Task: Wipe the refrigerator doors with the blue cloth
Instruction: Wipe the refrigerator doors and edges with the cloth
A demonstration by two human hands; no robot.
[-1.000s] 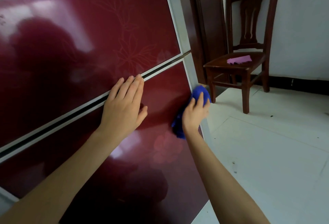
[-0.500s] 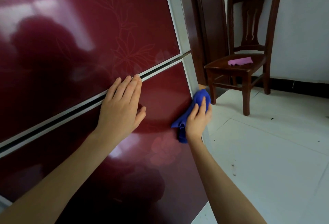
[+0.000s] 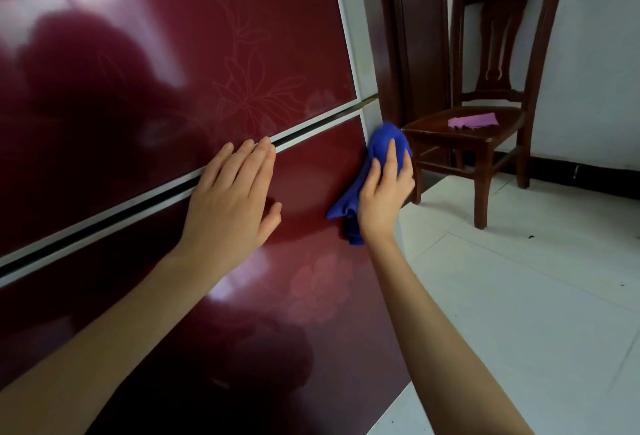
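Only the head view to go on. The right hand [image 3: 384,192] has slid the blue cloth [image 3: 382,138] up the right edge of the lower door [image 3: 311,296] over the last second. A moment ago the cloth was sitting a fair bit below the seam [image 3: 138,204] between the doors; now its top is just under the right end of that seam, right at the door's top right corner.

The fingers lie fairly straight over the bunched cloth and press it onto the edge — not clenched round it as far as I can see — and a loose tail hangs out to the left under the palm.

The left hand [image 3: 228,206] hasn't really moved. It's flat on the lower door with relaxed fingers holding nothing, fingertips touching the seam — looks like it's just bracing.

My read: that edge stroke on the lower door is about at its top, so the right-hand strip is getting covered. The glossy upper door [image 3: 173,54] looks to be next, though I can't tell from here what's already been wiped.

Far right there's a wooden chair [image 3: 502,54] with a pink cloth [image 3: 474,120] on its seat, well apart from the work.
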